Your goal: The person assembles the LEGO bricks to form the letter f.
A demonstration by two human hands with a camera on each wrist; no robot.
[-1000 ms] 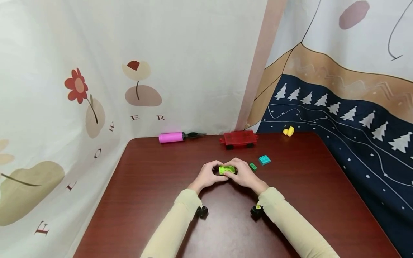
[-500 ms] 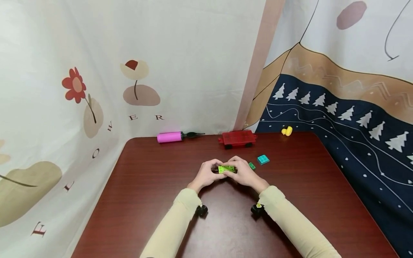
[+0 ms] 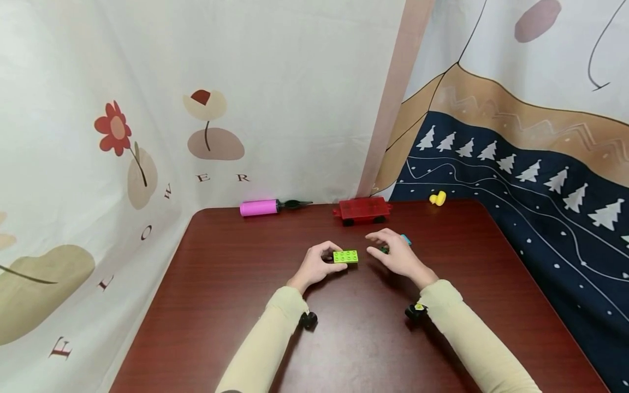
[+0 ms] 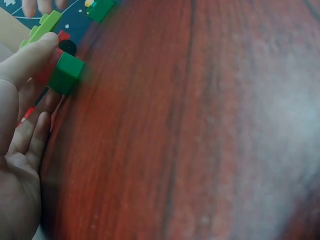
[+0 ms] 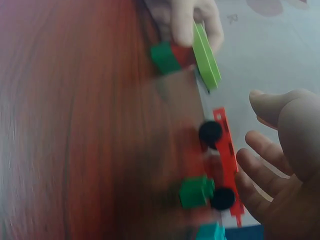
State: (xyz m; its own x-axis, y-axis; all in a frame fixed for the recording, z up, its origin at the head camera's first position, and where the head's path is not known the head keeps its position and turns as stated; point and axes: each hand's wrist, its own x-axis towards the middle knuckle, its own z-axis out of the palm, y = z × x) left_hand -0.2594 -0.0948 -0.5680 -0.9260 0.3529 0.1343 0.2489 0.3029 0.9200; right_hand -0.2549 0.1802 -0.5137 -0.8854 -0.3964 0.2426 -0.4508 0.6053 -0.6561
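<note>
My left hand (image 3: 313,267) pinches a stack of toy bricks at its left end. On top lies a wide lime brick (image 3: 346,256), with a red piece and a green brick (image 4: 67,72) below it in the left wrist view. To the right, apart from the stack, my right hand (image 3: 399,257) holds nothing; its fingers are spread and loosely bent. Partly hidden behind that hand are a small green brick (image 5: 194,192) and a teal brick (image 3: 405,239), both of which show in the right wrist view.
Along the back edge of the brown table (image 3: 236,305) are a pink pump (image 3: 259,208) with a black nozzle, a red wheeled toy wagon base (image 3: 363,209) and a small yellow piece (image 3: 438,198). Printed cloth (image 3: 295,98) hangs behind the table.
My right hand has let go of the lime-topped stack and moved right, over toward the small green and teal bricks. The left hand keeps its hold in about the same place.
</note>
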